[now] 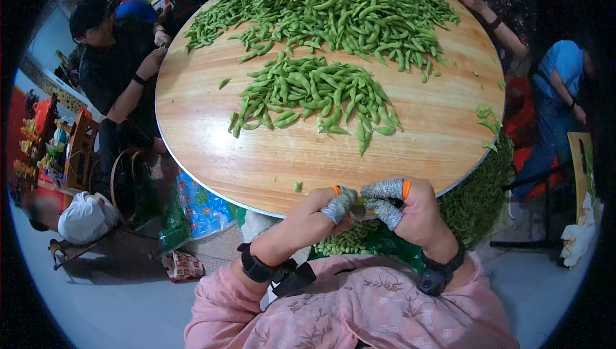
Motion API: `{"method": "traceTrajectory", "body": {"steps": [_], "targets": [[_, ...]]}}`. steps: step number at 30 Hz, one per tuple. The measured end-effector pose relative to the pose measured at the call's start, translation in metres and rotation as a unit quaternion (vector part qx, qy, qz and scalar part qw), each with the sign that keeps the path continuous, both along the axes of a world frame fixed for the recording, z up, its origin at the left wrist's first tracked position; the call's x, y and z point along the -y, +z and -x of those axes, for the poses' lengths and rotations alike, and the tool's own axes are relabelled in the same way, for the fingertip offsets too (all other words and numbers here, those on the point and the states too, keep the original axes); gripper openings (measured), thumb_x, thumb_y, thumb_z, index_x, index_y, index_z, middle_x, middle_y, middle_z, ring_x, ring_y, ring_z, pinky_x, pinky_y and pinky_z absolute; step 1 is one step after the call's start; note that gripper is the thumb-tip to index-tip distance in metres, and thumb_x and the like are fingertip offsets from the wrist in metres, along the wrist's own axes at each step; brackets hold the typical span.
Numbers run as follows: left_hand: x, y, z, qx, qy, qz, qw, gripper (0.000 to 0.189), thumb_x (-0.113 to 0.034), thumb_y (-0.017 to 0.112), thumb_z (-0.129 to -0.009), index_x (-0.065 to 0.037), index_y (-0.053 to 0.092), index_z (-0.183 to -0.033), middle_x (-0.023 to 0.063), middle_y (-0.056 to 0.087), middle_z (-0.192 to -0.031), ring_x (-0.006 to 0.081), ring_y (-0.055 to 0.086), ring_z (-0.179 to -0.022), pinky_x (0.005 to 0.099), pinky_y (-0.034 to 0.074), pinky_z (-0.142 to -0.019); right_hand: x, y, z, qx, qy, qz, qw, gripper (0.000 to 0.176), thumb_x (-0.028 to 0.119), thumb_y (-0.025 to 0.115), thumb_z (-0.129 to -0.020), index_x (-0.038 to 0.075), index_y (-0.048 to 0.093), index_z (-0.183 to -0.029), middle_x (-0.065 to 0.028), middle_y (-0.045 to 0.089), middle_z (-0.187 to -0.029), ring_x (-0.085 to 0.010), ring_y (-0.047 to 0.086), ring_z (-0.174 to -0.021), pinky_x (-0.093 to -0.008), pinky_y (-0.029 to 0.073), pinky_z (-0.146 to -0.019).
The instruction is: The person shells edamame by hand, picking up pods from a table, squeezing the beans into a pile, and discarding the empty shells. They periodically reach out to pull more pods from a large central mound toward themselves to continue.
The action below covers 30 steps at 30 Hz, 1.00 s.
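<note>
Two hands meet at the near edge of a round, pale-grained wooden desk [256, 163], their fingertips sheathed in grey woven tape [384, 190] ringed with orange bands. The left hand [321, 211] and right hand [417, 211] are curled nearly closed with fingertips pinched together; what they grip cannot be told. A small green bit [297, 187] lies just beside the left hand. Smooth, curved green pods [314, 92] form a loose pile mid-desk, with a broader heap [333, 9] toward the far edge.
</note>
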State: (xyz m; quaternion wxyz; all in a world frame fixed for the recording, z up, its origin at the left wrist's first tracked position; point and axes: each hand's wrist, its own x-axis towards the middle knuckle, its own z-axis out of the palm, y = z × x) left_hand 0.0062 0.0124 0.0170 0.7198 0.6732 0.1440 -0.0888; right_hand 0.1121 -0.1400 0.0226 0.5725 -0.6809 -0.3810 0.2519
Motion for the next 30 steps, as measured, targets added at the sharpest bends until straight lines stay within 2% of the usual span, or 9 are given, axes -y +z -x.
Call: {"method": "traceTrajectory", "body": {"steps": [3,5,7,9,11,13,16,20,30], "targets": [[0.002,0.000,0.000,-0.052,0.004,0.099,0.994,0.024,-0.024,0.042,-0.086,-0.002,0.051,-0.089,-0.0026,0.048,-0.063,0.0058,0.042,-0.054,0.0190,0.032,-0.047,-0.001,0.000,0.000,0.024,0.030,0.001,0.999,0.020,-0.003,0.053,-0.071,-0.004,0.058,-0.090,-0.0101,0.061,-0.079,-0.0109,0.056,-0.071,-0.0232,0.045,-0.064],[0.004,0.001,-0.001,-0.051,0.007,0.150,0.987,0.025,-0.025,0.043,-0.086,-0.002,0.050,-0.087,-0.0026,0.048,-0.061,0.0061,0.042,-0.052,0.0201,0.033,-0.046,-0.002,-0.002,0.003,-0.001,-0.040,0.008,0.999,0.020,-0.001,0.054,-0.073,-0.003,0.057,-0.092,-0.0085,0.061,-0.079,-0.0101,0.055,-0.071,-0.0230,0.045,-0.064],[0.010,0.000,-0.001,0.069,0.061,0.057,0.994,0.020,-0.022,0.048,-0.084,-0.002,0.049,-0.086,-0.0044,0.046,-0.061,0.0053,0.041,-0.052,0.0205,0.034,-0.046,0.001,-0.005,0.000,-0.071,-0.048,0.011,0.996,0.019,0.000,0.055,-0.074,-0.003,0.056,-0.092,-0.0069,0.060,-0.080,-0.0096,0.054,-0.072,-0.0227,0.044,-0.064],[0.012,-0.005,0.003,0.089,0.069,-0.001,0.994,0.016,-0.017,0.052,-0.081,-0.002,0.050,-0.085,-0.0020,0.049,-0.064,0.0078,0.045,-0.056,0.0219,0.037,-0.051,0.002,-0.006,0.000,-0.141,-0.058,0.017,0.988,0.018,0.001,0.055,-0.076,-0.003,0.056,-0.093,-0.0053,0.060,-0.080,-0.0091,0.054,-0.072,-0.0223,0.044,-0.065],[0.013,-0.006,0.003,0.107,0.074,-0.057,0.990,0.013,-0.012,0.055,-0.078,-0.002,0.051,-0.085,0.0004,0.052,-0.067,0.0103,0.050,-0.060,0.0233,0.041,-0.056,0.004,-0.005,0.001,-0.229,0.014,-0.008,0.973,0.014,0.004,0.054,-0.078,-0.002,0.057,-0.091,-0.0012,0.058,-0.078,-0.0069,0.052,-0.070,-0.0205,0.043,-0.063],[0.012,-0.004,0.002,0.140,0.011,-0.352,0.925,0.023,-0.011,0.062,-0.066,-0.002,0.050,-0.085,0.0100,0.053,-0.067,0.0251,0.051,-0.056,0.0320,0.041,-0.050,0.004,-0.004,0.002,-0.246,0.021,-0.003,0.969,0.014,0.005,0.053,-0.079,-0.002,0.057,-0.090,0.0000,0.058,-0.077,-0.0060,0.051,-0.068,-0.0198,0.042,-0.062],[0.009,-0.005,0.004,0.187,-0.011,-0.437,0.880,0.031,-0.006,0.061,-0.055,-0.002,0.052,-0.085,0.0168,0.052,-0.071,0.0338,0.052,-0.064,0.0377,0.042,-0.054,0.004,-0.005,0.003,-0.276,0.033,-0.007,0.961,0.013,0.006,0.052,-0.080,-0.001,0.057,-0.089,0.0017,0.056,-0.075,-0.0046,0.048,-0.065,-0.0188,0.041,-0.061],[0.010,-0.002,0.004,0.184,-0.010,-0.486,0.854,0.026,-0.003,0.062,-0.057,-0.004,0.054,-0.082,0.0141,0.053,-0.066,0.0321,0.053,-0.060,0.0344,0.043,-0.052,0.004,-0.011,0.002,-0.290,0.048,-0.016,0.956,0.012,0.006,0.051,-0.080,-0.002,0.057,-0.088,0.0018,0.056,-0.075,-0.0047,0.048,-0.066,-0.0190,0.040,-0.062],[0.012,0.004,0.005,0.225,-0.022,-0.527,0.819,0.038,-0.001,0.061,-0.050,-0.005,0.052,-0.087,0.0134,0.053,-0.069,0.0316,0.054,-0.062,0.0372,0.044,-0.053,0.002,-0.016,0.006,-0.290,0.039,-0.015,0.956,0.011,0.004,0.052,-0.078,-0.002,0.057,-0.087,0.0000,0.057,-0.078,-0.0073,0.051,-0.072,-0.0213,0.042,-0.066]]}}
